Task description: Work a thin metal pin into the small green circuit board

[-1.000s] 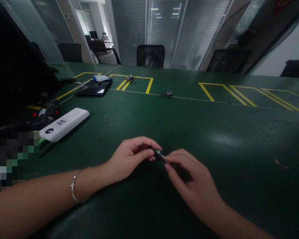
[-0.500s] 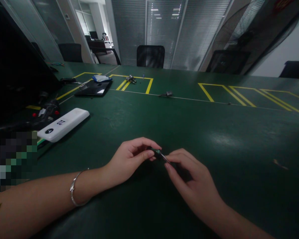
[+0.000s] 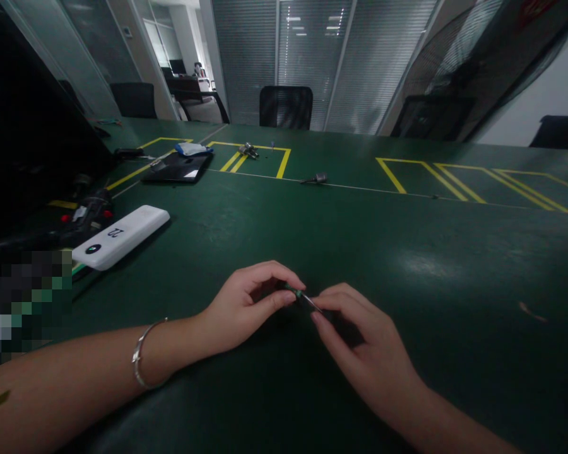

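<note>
Over the green table my left hand (image 3: 253, 302), with a bracelet on its wrist, pinches the dark green and black handle of a small screwdriver (image 3: 307, 299) between thumb and fingers. Its thin metal shaft slants down to the right. My right hand (image 3: 366, 334) is closed with thumb and forefinger on the far end of that shaft. The tip is hidden in the right fingers, and most of the handle is covered by the left ones.
A white power bank (image 3: 123, 236) marked 22 lies to the left, beside a black device with red knobs (image 3: 89, 211). Behind are a black tablet (image 3: 177, 168), a blue and white packet (image 3: 193, 149), metal parts (image 3: 248, 150) and a drill chuck-like piece (image 3: 320, 178). Yellow tape marks the table (image 3: 265, 221).
The screwdriver's green part has turned and shifted slightly downward and left between my left fingers. Both hands stay almost in place, and the right fingertips have moved a little left.
</note>
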`<state>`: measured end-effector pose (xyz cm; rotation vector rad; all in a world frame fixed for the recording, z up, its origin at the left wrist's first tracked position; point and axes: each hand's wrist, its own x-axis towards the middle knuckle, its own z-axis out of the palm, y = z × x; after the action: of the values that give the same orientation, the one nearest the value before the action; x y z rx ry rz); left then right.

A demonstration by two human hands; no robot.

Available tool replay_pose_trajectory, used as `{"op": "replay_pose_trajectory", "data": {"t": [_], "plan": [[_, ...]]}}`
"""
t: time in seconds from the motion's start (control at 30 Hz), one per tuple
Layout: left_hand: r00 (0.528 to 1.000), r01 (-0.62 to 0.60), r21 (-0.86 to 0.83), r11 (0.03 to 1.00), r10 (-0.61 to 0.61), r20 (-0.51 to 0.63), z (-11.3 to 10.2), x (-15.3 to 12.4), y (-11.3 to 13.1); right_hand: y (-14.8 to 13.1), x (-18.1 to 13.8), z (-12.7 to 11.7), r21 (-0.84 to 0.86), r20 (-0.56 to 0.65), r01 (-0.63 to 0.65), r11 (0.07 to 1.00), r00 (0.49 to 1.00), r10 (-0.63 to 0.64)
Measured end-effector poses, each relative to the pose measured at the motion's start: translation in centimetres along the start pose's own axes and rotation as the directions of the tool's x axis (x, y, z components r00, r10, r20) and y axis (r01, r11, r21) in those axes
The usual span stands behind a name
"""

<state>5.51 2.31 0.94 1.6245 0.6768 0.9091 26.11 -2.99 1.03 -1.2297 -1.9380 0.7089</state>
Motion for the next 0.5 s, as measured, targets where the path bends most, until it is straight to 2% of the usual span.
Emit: {"op": "replay_pose_trajectory", "data": {"t": [0.23,0.37,0.5], "plan": [[0.990,0.139,-0.263,0.955,-0.141,0.013,0.32,0.08,0.12,-0.04,-0.24,0.00,0.036,-0.020,0.035,0.999,0.999,-0.034],[0.988,0.151,-0.301,0.941,-0.155,0.009,0.48,0.08,0.07,-0.15,-0.27,-0.02,0.042,-0.025,0.034,0.999,0.999,-0.033],[0.986,0.153,-0.262,0.953,-0.164,-0.020,0.30,0.10,-0.06,-0.11,-0.28,-0.07,0.033,-0.027,-0.004,0.999,1.000,0.005]]}}
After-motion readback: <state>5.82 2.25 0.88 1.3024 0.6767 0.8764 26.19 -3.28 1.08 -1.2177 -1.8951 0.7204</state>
